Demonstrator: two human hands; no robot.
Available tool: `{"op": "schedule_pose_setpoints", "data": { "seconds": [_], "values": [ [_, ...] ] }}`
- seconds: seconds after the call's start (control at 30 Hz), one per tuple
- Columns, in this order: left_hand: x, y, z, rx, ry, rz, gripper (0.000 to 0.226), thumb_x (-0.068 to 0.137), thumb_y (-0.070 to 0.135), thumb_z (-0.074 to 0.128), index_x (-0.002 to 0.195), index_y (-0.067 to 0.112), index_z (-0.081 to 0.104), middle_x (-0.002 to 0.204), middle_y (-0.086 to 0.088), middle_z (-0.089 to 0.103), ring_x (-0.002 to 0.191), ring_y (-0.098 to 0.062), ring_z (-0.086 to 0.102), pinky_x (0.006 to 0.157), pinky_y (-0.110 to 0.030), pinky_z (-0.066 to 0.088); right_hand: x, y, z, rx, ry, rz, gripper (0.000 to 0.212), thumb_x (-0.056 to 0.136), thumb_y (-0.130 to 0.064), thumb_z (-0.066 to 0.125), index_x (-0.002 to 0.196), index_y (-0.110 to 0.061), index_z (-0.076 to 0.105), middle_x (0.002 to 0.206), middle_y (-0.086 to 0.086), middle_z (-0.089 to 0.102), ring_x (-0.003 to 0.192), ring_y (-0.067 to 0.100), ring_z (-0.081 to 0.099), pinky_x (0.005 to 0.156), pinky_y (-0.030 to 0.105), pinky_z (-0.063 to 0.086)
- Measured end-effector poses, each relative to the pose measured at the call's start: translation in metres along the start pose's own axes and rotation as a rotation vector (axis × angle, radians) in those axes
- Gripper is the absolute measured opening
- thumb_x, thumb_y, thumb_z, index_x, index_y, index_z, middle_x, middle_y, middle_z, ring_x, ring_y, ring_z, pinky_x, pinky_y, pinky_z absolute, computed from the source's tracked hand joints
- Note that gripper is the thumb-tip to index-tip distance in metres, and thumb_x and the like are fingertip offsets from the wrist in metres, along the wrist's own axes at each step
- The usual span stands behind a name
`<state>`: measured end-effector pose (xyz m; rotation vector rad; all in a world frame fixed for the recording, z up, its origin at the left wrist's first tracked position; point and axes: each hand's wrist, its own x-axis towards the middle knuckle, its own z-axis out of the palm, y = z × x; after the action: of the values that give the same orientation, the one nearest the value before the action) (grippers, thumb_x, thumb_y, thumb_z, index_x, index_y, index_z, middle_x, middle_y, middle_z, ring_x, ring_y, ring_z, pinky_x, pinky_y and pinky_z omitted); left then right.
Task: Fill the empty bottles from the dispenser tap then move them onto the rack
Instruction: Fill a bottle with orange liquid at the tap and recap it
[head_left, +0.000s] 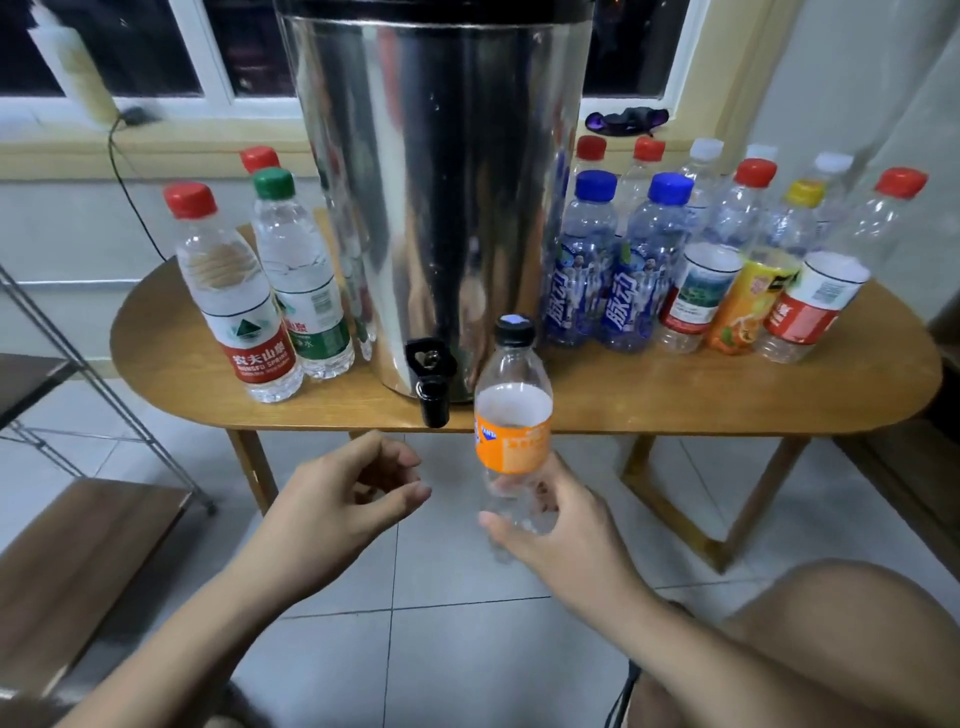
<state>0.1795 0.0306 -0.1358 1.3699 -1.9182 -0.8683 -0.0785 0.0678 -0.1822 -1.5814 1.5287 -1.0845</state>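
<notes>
My right hand (550, 525) grips the lower part of a clear bottle with an orange label and black cap (511, 415), upright, just right of the black tap (432, 382) of the steel dispenser (436, 187). The bottle looks empty. My left hand (343, 499) hovers below the tap with fingers loosely curled and holds nothing. Three capped bottles stand left of the dispenser, the front one red-capped (234, 296). Several capped bottles (691, 260) crowd the table to the dispenser's right. A metal rack (78, 405) with wooden shelves stands at the left.
The wooden table (649, 400) has rounded ends, and the tap overhangs its front edge. Tiled floor lies beneath. A black cable (124, 182) runs down from the windowsill at the back left. My bare knee (831, 649) is at the lower right.
</notes>
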Motion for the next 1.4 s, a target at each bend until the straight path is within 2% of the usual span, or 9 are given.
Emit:
{"op": "schedule_pose_setpoints", "data": {
  "seconds": [0.17,0.3,0.43,0.57,0.7,0.77,0.9,1.13,1.4],
  "values": [
    [-0.005,0.007,-0.007,-0.215,-0.049,0.047,0.06,0.08,0.06,0.087,0.127,0.028,0.068,0.12,0.001,0.075,0.115,-0.023,0.072,0.089,-0.052,0.06,-0.012,0.001,0.023,-0.046,-0.169,0.027,0.047,0.078,-0.045,0.091,0.112,-0.025,0.064,0.103,-0.013,0.072,0.094,0.01,0.067,0.082,0.025,0.055],
    [-0.008,0.011,-0.01,-0.24,-0.05,0.104,0.051,0.083,0.053,0.086,0.121,0.026,0.065,0.111,0.001,0.072,0.111,-0.025,0.069,0.09,-0.054,0.058,-0.012,0.003,0.034,-0.141,-0.255,0.023,0.055,0.076,-0.057,0.087,0.114,-0.028,0.06,0.106,-0.013,0.07,0.095,0.013,0.065,0.085,0.034,0.057],
    [-0.009,0.01,-0.011,-0.236,-0.064,0.091,0.058,0.087,0.057,0.083,0.128,0.02,0.065,0.118,-0.006,0.072,0.111,-0.029,0.07,0.089,-0.059,0.059,-0.009,0.001,0.035,-0.129,-0.32,0.035,0.061,0.075,-0.054,0.091,0.123,-0.038,0.056,0.114,-0.02,0.069,0.102,0.006,0.066,0.088,0.031,0.057],
    [-0.01,0.01,-0.003,-0.142,-0.128,0.079,0.043,0.088,0.05,0.087,0.12,0.03,0.068,0.114,0.008,0.072,0.114,-0.018,0.069,0.083,-0.039,0.062,-0.006,-0.007,0.028,0.005,-0.333,0.023,0.082,0.078,-0.056,0.091,0.145,-0.048,0.043,0.136,-0.023,0.066,0.127,0.002,0.062,0.108,0.033,0.051],
    [-0.012,0.015,0.009,-0.046,-0.158,0.083,0.036,0.082,0.054,0.084,0.111,0.044,0.064,0.108,0.03,0.068,0.108,-0.001,0.066,0.078,-0.017,0.052,-0.004,-0.015,0.024,0.0,-0.308,-0.018,0.077,0.084,-0.045,0.09,0.147,-0.045,0.045,0.135,-0.02,0.068,0.126,0.006,0.064,0.106,0.041,0.054],
    [-0.011,0.016,0.01,-0.018,-0.119,0.122,0.04,0.082,0.059,0.081,0.115,0.045,0.063,0.113,0.031,0.067,0.113,-0.004,0.066,0.081,-0.02,0.053,-0.003,-0.016,0.023,-0.009,-0.302,-0.033,0.071,0.086,-0.041,0.089,0.144,-0.045,0.047,0.132,-0.021,0.069,0.124,0.005,0.065,0.105,0.04,0.055],
    [-0.007,0.013,0.004,-0.11,-0.012,0.168,0.037,0.094,0.039,0.079,0.129,0.036,0.066,0.123,0.013,0.073,0.12,-0.017,0.069,0.089,-0.041,0.058,0.003,-0.014,0.021,-0.065,-0.318,-0.05,0.067,0.084,-0.044,0.09,0.139,-0.046,0.052,0.125,-0.02,0.071,0.12,0.007,0.066,0.102,0.036,0.055],
    [0.001,0.0,-0.009,0.052,-0.097,0.228,0.025,0.098,0.035,0.075,0.122,0.034,0.079,0.121,0.02,0.075,0.119,-0.008,0.07,0.099,-0.029,0.054,0.009,-0.004,0.016,-0.166,-0.387,-0.07,0.069,0.08,-0.051,0.09,0.139,-0.051,0.054,0.12,-0.024,0.067,0.116,0.003,0.063,0.096,0.027,0.054],
    [0.005,-0.005,0.001,0.153,0.051,0.251,0.017,0.096,0.026,0.078,0.112,0.033,0.08,0.103,0.019,0.075,0.099,-0.006,0.073,0.083,-0.027,0.056,0.012,0.006,0.021,-0.206,-0.375,-0.064,0.079,0.079,-0.069,0.083,0.147,-0.053,0.046,0.122,-0.025,0.064,0.117,0.002,0.061,0.098,0.03,0.055]
  ]
}}
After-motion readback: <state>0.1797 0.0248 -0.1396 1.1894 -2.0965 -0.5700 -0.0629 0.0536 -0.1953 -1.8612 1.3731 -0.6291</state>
